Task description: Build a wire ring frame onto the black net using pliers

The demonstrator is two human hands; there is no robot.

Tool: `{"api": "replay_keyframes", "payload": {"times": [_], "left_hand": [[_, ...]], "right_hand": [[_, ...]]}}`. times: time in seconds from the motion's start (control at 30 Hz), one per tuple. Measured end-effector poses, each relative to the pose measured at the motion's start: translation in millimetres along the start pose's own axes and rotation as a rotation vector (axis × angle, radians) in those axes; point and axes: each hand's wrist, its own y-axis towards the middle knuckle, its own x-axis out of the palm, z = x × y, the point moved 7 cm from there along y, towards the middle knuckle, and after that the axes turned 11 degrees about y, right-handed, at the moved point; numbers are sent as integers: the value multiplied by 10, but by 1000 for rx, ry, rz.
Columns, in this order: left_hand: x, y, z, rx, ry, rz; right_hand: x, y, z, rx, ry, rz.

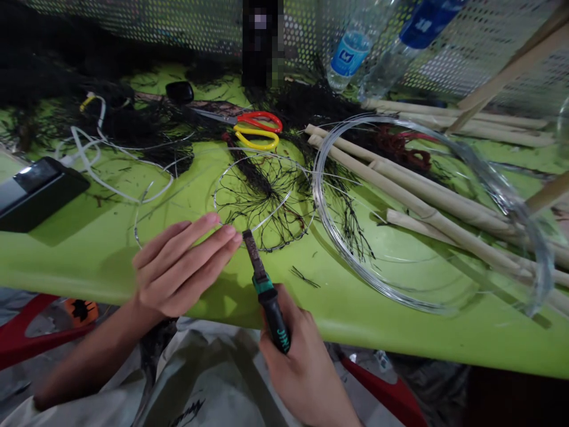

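My right hand (300, 350) is wrapped round the black and green handle of a pair of pliers (262, 284) with rust-brown jaws. The jaws meet a silvery wire at the near side of a small wire ring (215, 198). Black netting (269, 193) is spread inside this ring, its strands gathered at the centre. My left hand (186, 264) has its fingers side by side, their tips at the ring's near-left edge beside the jaws; its thumb is hidden beneath. Right of the ring lies a large coil of clear wire (329, 219).
Scissors (258, 131) with red and yellow handles lie behind the ring. Bamboo sticks (400, 184) pass under the coil. At left are a black box (42, 193) and a white cable (109, 187). Bottles (351, 56) and dark netting (44, 65) stand along the back of the green table (213, 296).
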Motion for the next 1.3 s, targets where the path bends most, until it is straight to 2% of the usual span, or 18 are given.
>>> {"api": "replay_keyframes", "payload": {"times": [0.17, 0.5, 0.67, 0.8, 0.9, 0.97, 1.03, 1.1, 1.23, 1.3], "left_hand": [[68, 70, -21, -60, -37, -60], [143, 10, -51, -243, -210, -110], [195, 32, -89, -459, -408, -226], [288, -63, -161, -734, -599, -386], [392, -170, -202, -935, -853, -483], [445, -203, -212, -995, -1016, -514], [460, -192, -227, -948, -1043, -541], [432, -139, -242, -808, -914, -546], [273, 47, -192, -426, -486, -407], [224, 105, -141, -303, -368, -354]], "right_hand": [[-3, 6, 7, -11, -6, -2], [-23, 16, -19, -39, -11, 11], [-41, 11, -41, -53, -27, 30], [-32, 16, -66, -82, -34, 26], [-26, 6, -71, -85, -45, 29], [-18, -4, -67, -81, -49, 25], [-16, -9, -56, -72, -39, 24], [-18, -6, -37, -61, -19, 20], [-16, 11, 17, -28, 21, -9], [-17, 20, 37, -11, 44, -21]]}}
